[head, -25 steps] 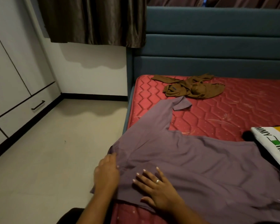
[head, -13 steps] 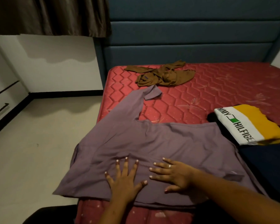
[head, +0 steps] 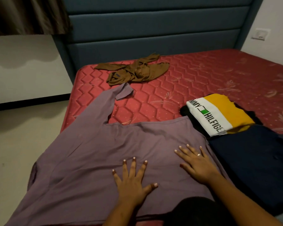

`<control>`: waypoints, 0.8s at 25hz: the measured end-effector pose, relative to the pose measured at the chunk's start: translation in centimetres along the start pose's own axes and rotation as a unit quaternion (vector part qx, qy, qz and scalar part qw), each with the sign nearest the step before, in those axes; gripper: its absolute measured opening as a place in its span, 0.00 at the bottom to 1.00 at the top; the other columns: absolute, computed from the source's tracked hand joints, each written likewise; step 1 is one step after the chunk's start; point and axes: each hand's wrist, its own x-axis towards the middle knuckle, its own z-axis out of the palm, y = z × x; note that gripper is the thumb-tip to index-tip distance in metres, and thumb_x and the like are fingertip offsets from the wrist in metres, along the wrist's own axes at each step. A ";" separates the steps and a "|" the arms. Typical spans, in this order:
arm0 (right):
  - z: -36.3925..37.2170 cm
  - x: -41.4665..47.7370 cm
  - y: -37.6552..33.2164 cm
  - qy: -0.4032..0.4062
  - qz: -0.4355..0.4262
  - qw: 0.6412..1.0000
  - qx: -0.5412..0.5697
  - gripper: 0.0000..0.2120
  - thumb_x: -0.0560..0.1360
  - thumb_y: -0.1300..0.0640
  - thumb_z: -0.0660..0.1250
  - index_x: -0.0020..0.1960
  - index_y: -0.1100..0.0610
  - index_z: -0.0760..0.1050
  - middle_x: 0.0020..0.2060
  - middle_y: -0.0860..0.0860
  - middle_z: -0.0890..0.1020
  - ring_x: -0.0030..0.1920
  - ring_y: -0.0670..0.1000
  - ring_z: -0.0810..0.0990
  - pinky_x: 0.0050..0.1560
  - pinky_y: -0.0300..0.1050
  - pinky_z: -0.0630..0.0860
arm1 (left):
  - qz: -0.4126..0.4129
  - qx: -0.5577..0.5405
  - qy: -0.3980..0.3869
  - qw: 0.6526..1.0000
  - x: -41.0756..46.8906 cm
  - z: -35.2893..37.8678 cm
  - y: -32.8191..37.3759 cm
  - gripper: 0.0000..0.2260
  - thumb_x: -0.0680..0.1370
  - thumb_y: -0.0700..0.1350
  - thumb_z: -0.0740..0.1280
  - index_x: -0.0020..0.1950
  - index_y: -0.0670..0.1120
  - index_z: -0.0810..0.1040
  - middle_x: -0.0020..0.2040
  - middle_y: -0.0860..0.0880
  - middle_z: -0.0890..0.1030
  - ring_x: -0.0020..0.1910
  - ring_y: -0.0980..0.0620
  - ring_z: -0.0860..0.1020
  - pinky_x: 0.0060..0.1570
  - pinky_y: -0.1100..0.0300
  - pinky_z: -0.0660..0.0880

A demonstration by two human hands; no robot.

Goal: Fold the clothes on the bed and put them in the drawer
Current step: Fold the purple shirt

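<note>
A purple long-sleeved garment [head: 91, 154] lies spread flat over the near left corner of the red mattress [head: 203, 82], one sleeve stretching toward the headboard. My left hand [head: 132, 181] rests flat on its lower middle, fingers spread. My right hand [head: 198, 162] presses flat on it further right, near the garment's right edge. A crumpled brown garment [head: 136, 70] lies near the headboard. A folded white, yellow and black shirt [head: 217, 116] sits at the right, beside a dark navy garment [head: 255, 160].
The teal padded headboard [head: 153, 28] closes the far side of the bed. Pale floor [head: 20, 131] runs along the left of the mattress, under a white wall with a dark curtain [head: 26, 13]. A wall socket [head: 260, 34] is at the upper right.
Both hands slid rightward across the purple garment, from its left hem toward its middle and right side. The view swung right, so the drawer cabinet left the frame.
</note>
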 end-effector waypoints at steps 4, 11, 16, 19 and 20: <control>0.5 2.6 1.5 0.041 0.150 0.987 0.049 0.34 0.74 0.33 0.35 0.76 0.40 0.55 0.76 0.43 0.60 0.76 0.52 0.56 0.73 0.55 0.56 | -0.043 -0.012 -0.021 0.999 3.5 -1.7 0.7 0.33 0.70 0.75 0.41 0.74 0.69 0.38 0.78 0.55 0.35 0.75 0.42 0.33 0.64 0.29 0.33; -4.3 14.3 3.7 0.039 0.143 0.989 0.026 0.28 0.77 0.59 0.60 0.74 0.45 0.61 0.75 0.50 0.61 0.73 0.57 0.59 0.71 0.57 0.58 | -0.037 -0.044 -0.013 0.998 15.7 -5.4 -1.4 0.27 0.81 0.62 0.51 0.77 0.62 0.44 0.79 0.55 0.43 0.78 0.48 0.43 0.67 0.27 0.45; -5.6 19.5 6.2 -0.020 0.121 0.990 -0.074 0.13 0.77 0.57 0.58 0.58 0.46 0.74 0.57 0.49 0.79 0.62 0.52 0.75 0.69 0.58 0.52 | -0.044 -0.066 0.032 0.996 22.6 -7.6 -3.0 0.23 0.76 0.62 0.63 0.68 0.54 0.68 0.72 0.49 0.63 0.72 0.44 0.60 0.63 0.28 0.59; -5.5 19.5 7.3 0.038 0.184 0.976 -0.113 0.14 0.77 0.60 0.56 0.56 0.47 0.74 0.53 0.48 0.79 0.58 0.52 0.77 0.67 0.59 0.55 | 0.012 0.028 0.123 0.992 23.8 -7.8 -4.2 0.15 0.76 0.59 0.64 0.50 0.48 0.78 0.54 0.46 0.77 0.57 0.43 0.74 0.62 0.42 0.66; -5.1 19.1 7.2 0.063 0.196 0.971 -0.119 0.14 0.77 0.61 0.56 0.57 0.48 0.73 0.54 0.48 0.79 0.58 0.52 0.76 0.66 0.58 0.56 | 0.031 0.032 0.159 0.986 23.8 -7.9 -4.6 0.14 0.76 0.57 0.66 0.45 0.47 0.78 0.48 0.45 0.81 0.52 0.42 0.77 0.59 0.46 0.66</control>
